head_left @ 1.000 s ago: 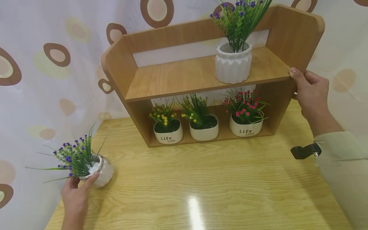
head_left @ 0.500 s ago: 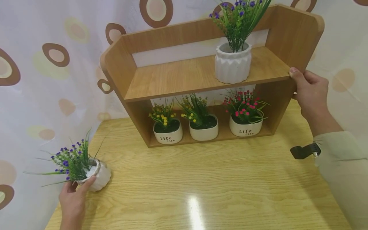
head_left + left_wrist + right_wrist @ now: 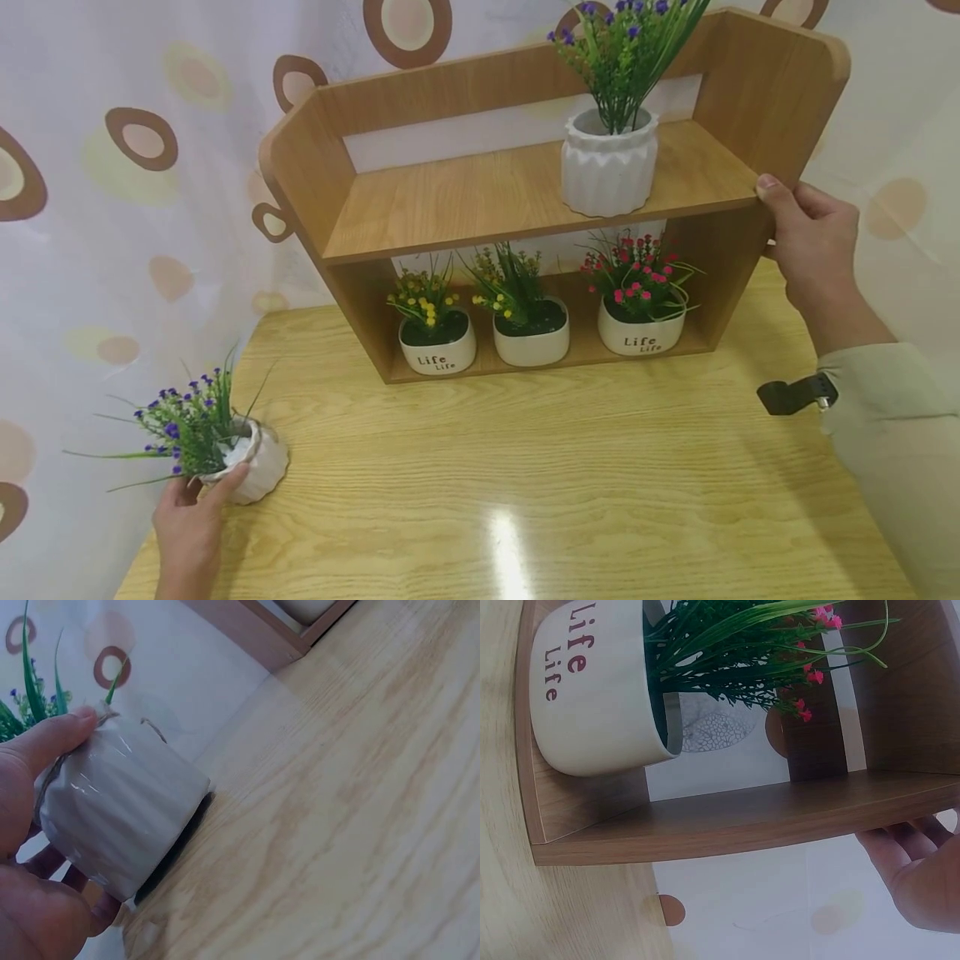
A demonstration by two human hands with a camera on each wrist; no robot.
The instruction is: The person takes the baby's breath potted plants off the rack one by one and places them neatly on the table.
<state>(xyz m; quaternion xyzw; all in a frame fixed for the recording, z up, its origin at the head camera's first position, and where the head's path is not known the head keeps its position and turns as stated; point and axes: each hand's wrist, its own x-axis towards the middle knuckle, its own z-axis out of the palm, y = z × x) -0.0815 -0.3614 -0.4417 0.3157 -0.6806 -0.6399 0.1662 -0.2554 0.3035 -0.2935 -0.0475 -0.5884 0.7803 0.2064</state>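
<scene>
In the head view, the person's left grip is closed round a white flower pot with purple flowers, tilted leftward at the left edge of the bench; the right grip clasps the right side of a wooden shelf, thumb on the middle board. A tall white pot stands upright on that board; below, a left cream pot and a right cream pot both read "Life" twice, either side of a middle cream pot. In the left wrist view, the thumb presses the white flower pot's rim; whether its dark base touches the bench I cannot tell. In the right wrist view, "Life Life" runs sideways in dark red, and fingers lie against the shelf's outer side
</scene>
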